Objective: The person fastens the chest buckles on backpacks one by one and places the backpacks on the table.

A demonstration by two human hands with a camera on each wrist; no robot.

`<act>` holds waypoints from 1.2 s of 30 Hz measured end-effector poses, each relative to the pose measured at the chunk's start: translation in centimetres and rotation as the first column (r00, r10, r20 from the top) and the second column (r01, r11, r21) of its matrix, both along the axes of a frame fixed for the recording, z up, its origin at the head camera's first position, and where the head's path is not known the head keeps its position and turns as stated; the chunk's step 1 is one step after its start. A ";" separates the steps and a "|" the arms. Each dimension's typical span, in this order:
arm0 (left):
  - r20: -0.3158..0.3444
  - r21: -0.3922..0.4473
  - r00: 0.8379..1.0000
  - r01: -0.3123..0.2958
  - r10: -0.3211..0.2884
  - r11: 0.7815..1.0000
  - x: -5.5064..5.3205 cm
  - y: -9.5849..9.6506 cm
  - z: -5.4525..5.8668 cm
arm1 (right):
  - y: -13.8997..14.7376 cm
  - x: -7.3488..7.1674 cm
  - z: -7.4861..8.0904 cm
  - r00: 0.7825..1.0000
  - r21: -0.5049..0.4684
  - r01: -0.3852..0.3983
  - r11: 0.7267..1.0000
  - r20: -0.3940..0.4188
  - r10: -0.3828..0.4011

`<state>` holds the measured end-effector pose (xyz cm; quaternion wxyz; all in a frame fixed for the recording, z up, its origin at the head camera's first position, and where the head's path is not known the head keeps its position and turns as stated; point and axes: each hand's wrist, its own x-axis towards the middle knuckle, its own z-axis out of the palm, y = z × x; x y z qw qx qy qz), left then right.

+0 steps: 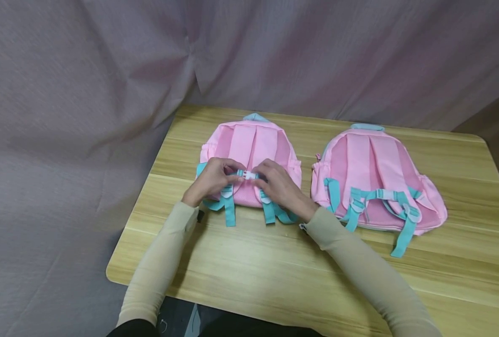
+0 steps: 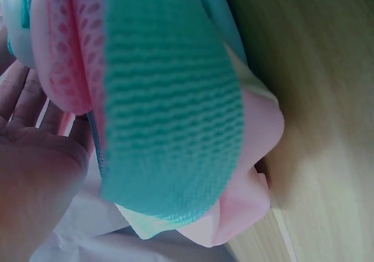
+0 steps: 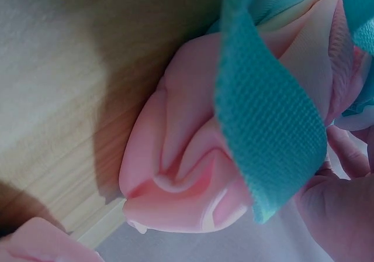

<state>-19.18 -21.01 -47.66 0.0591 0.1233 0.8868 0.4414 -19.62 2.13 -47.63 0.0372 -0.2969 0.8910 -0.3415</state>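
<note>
A pink backpack lies on the table with its shoulder straps facing up. Across its chest strap sits a white buckle. My left hand pinches the buckle's left side at the teal webbing, and my right hand pinches its right side. In the left wrist view a wide teal strap covers much of the backpack, with my left hand's palm and fingers beside it. The right wrist view shows a twisted teal strap in front of the pink side pocket; the right hand's fingertips are hidden there.
To the right lies a second pink backpack, straps up, its own chest buckle joined across. The wooden table has its near edge by the person's body. A grey curtain hangs behind.
</note>
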 end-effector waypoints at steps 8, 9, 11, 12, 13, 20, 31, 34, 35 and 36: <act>0.014 -0.025 1.000 -0.006 0.006 1.000 0.0 0.2 0.0 | 0.0 0.0 -0.1 0.999 0.018 -0.016 1.000 -0.033 0.017; 0.015 -0.027 1.000 -0.006 0.007 1.000 0.0 0.3 0.0 | 0.0 0.0 -0.1 0.999 0.021 -0.018 1.000 -0.037 0.019; 0.013 -0.031 1.000 -0.008 0.009 0.999 -0.1 0.3 0.0 | 0.0 0.0 -0.2 0.999 0.025 -0.021 0.999 -0.044 0.022; 0.010 -0.033 1.000 -0.009 0.010 0.999 -0.1 0.4 0.0 | 0.0 0.0 -0.2 0.999 0.028 -0.023 0.999 -0.047 0.024; 0.005 -0.036 1.000 -0.011 0.011 0.999 -0.1 0.4 -0.1 | 0.0 0.0 -0.2 0.998 0.030 -0.025 0.999 -0.051 0.027; -0.020 -0.048 1.000 -0.021 0.020 0.999 0.0 0.7 -0.1 | -0.1 0.0 -0.1 0.996 0.036 -0.035 0.999 -0.080 0.038; -0.035 -0.050 0.999 -0.022 0.020 0.999 0.0 0.8 -0.3 | -0.2 0.1 -0.2 0.993 0.049 -0.044 0.998 -0.109 0.049; -0.042 -0.048 0.999 -0.022 0.020 0.999 0.0 0.9 -0.4 | -0.3 0.1 -0.3 0.995 0.056 -0.041 0.998 -0.093 0.046; -0.043 -0.049 0.999 -0.023 0.021 0.999 0.0 1.0 -0.4 | -0.4 0.1 -0.3 0.995 0.058 -0.038 0.998 -0.087 0.043; -0.046 -0.051 0.999 -0.024 0.021 0.998 0.0 1.0 -0.4 | -0.4 0.1 -0.3 0.996 0.059 -0.036 0.998 -0.082 0.041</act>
